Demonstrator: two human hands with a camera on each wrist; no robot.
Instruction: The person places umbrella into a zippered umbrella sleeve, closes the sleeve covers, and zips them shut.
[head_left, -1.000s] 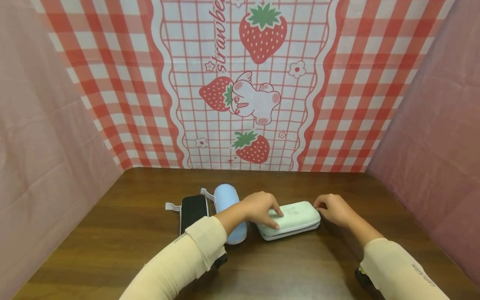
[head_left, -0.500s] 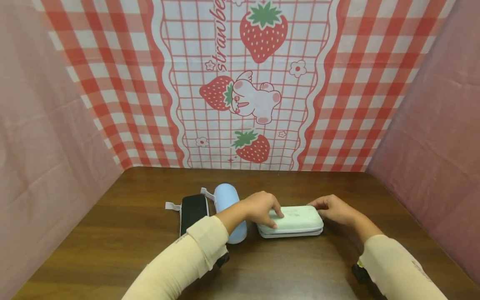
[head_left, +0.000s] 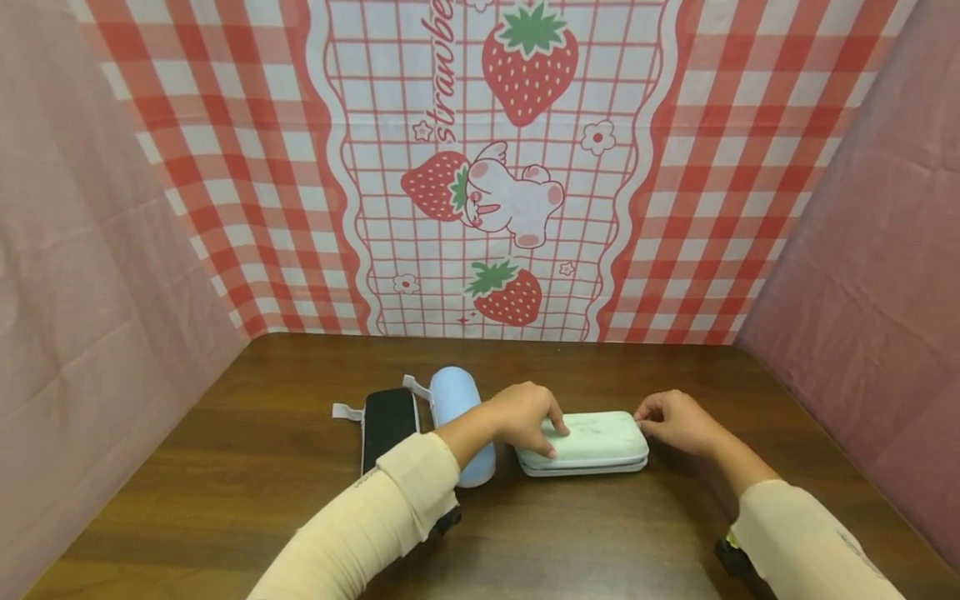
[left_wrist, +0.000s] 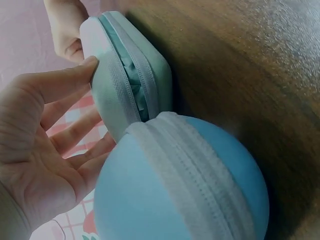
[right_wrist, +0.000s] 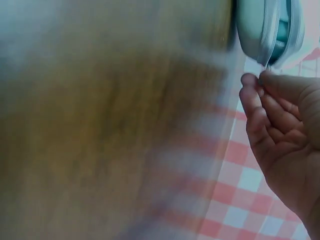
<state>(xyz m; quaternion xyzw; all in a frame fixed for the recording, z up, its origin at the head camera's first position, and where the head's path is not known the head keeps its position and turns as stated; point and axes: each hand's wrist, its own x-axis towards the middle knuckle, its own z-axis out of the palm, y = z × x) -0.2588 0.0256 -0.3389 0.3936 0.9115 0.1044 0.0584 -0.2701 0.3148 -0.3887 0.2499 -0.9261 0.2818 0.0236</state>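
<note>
A mint-green zippered case (head_left: 592,437) lies on the table, its zipper parted and a teal inside showing through the gap (left_wrist: 135,82). Draped over its left end, my left hand (head_left: 525,415) grips the lid, with the thumb (left_wrist: 75,80) at the near edge and the other fingers spread across toward the far side. At the right end, my right hand (head_left: 678,423) pinches the small zipper pull (right_wrist: 268,66) between thumb and index finger, just off the corner of the case. The fingertips hide most of that pull.
A light-blue rounded zippered case (head_left: 453,396) lies left of the green one, partly under my left forearm. Beside it is a black case (head_left: 388,423) with a pale strap tab (head_left: 347,412). A checked strawberry cloth (head_left: 517,167) hangs behind the wooden table (head_left: 570,542).
The green case has turned slightly and now lies straighter left to right. My right hand moved in over its right corner, then back out to the right. The left hand has stayed put.
</note>
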